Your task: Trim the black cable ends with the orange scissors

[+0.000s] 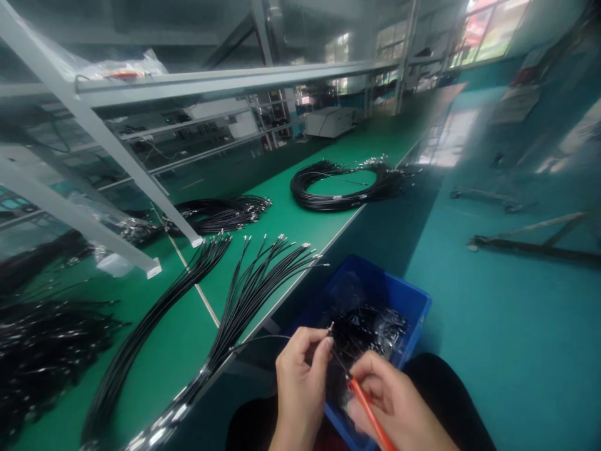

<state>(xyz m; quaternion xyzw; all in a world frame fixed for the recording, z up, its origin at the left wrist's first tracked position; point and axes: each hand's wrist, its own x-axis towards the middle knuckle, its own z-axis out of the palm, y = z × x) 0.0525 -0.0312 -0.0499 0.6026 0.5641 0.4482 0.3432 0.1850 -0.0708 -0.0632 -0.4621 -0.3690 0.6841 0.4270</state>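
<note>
My left hand pinches the metal-tipped end of a thin black cable that runs from the bench edge. My right hand is wrapped round an orange-handled tool, whose dark tip lies just below and right of my left fingertips, close to the cable end. Both hands are above a blue bin with small black and clear pieces inside. Left of my hands, a fanned bundle of black cables with metal ends lies on the green bench.
A second cable bundle, a coiled bundle and a dark pile lie on the bench. White shelf posts stand on it at the left. My knees flank the bin.
</note>
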